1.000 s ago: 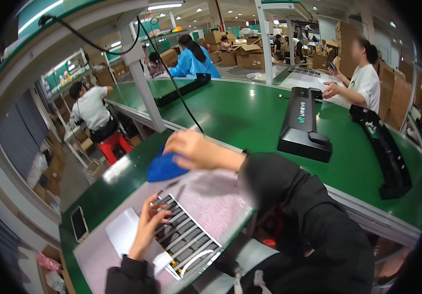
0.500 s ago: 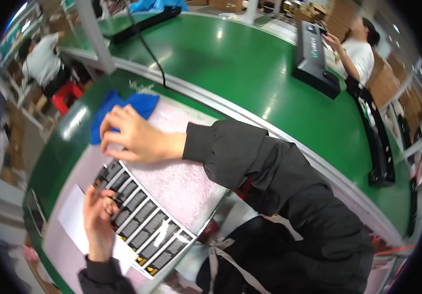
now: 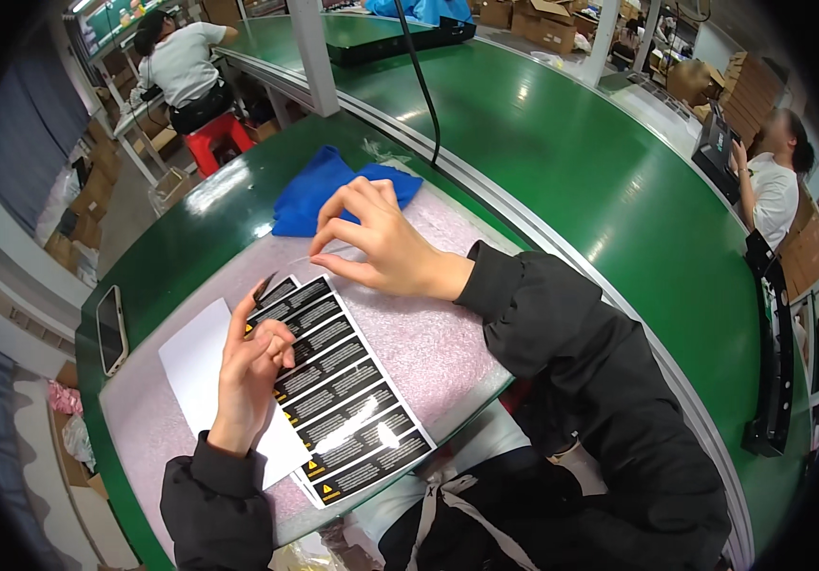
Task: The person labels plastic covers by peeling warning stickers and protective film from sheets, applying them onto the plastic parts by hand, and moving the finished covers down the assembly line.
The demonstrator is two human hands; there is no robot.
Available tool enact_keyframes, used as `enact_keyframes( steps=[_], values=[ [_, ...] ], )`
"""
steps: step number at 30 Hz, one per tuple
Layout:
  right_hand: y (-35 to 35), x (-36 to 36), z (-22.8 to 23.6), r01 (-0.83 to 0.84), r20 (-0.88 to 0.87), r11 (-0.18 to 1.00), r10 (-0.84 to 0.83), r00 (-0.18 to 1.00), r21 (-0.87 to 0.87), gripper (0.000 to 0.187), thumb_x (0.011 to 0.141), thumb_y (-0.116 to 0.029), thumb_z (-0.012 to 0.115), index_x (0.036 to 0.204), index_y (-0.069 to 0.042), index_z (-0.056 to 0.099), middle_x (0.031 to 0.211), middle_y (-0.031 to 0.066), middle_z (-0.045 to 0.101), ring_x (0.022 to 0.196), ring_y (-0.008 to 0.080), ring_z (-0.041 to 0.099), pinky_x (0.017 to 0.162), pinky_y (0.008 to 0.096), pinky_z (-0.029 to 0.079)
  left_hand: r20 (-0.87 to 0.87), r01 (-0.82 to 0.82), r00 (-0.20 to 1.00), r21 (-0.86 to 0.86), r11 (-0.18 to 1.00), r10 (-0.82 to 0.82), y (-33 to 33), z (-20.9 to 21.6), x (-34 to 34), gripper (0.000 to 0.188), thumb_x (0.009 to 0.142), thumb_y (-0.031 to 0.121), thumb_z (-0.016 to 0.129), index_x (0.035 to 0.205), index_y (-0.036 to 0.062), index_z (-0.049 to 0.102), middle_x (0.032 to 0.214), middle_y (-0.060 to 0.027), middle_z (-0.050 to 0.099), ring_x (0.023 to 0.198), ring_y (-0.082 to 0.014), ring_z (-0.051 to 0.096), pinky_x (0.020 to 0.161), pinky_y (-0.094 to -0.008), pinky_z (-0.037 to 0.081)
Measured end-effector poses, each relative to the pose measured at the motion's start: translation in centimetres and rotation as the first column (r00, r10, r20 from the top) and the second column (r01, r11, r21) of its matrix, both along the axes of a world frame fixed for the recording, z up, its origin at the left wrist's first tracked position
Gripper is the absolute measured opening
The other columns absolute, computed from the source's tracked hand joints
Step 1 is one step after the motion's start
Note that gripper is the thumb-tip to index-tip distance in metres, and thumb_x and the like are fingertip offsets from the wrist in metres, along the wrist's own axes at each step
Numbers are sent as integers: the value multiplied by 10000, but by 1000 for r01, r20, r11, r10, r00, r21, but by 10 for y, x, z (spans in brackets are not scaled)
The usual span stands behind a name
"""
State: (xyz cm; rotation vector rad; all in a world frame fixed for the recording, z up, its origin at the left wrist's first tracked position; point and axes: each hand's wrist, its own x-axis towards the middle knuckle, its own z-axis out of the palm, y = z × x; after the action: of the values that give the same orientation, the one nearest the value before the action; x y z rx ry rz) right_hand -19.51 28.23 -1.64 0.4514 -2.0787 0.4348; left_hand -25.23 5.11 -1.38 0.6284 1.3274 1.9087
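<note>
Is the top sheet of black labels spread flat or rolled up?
Spread flat: the top sheet of black labels lies over the pink padding, its long edge straight and printed rows facing up.

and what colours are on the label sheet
The label sheet has black strips parted by white lines, with small yellow marks; best seen in the head view.

Glossy black label sheet [image 3: 357, 400], smooth.

Left hand [image 3: 255, 371]: held raised, index finger extended, other fingers curled | Right hand [image 3: 371, 238]: fingers bent, thumb and index tips held close | Right arm [image 3: 562, 328]: bent, forearm stretched leftward
</note>
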Motion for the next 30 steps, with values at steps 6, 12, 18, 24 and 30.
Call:
enact_keyframes(
  steps=[6,12,18,24,30],
  values=[
    [1,-2,-4,53,29,999,-53,998,-10,136,731,-176,711,785,-128,596,918,6,526,892,185,477,812,348,285,-19,16,1000,-19,1000,-16,-3,-1,-2,609,859,177,477,1417,84,251,852,-43,521,729,-115,462,719,-223,386],
    [-4,-1,-3,27,-13,999,-27,1000,36,136,733,-166,705,790,-124,588,920,12,525,892,190,474,800,350,285,20,-73,997,20,997,73,3,-1,3,656,859,160,485,1447,125,196,858,-43,524,718,-109,451,715,-223,379],
    [-4,1,-1,26,-4,1000,-26,1000,-6,125,737,-143,688,797,-118,582,929,18,518,892,201,467,780,351,286,32,-112,994,90,990,109,2,6,3,713,857,141,479,1470,169,116,871,-44,533,707,-109,447,708,-226,382],
    [-3,3,-2,46,19,998,-45,999,-38,108,748,-147,670,800,-113,582,935,28,513,888,204,462,774,345,287,18,-48,999,60,997,47,1,4,0,694,856,133,460,1467,191,137,756,-22,488,644,-107,422,668,-226,378],
    [-5,4,0,33,36,999,-32,999,-28,83,772,-154,642,803,-106,582,931,43,506,873,207,455,759,343,285,60,-48,997,60,997,44,-1,4,-3,667,855,142,450,1460,142,168,729,-18,470,649,-103,420,659,-221,372]
  ],
)
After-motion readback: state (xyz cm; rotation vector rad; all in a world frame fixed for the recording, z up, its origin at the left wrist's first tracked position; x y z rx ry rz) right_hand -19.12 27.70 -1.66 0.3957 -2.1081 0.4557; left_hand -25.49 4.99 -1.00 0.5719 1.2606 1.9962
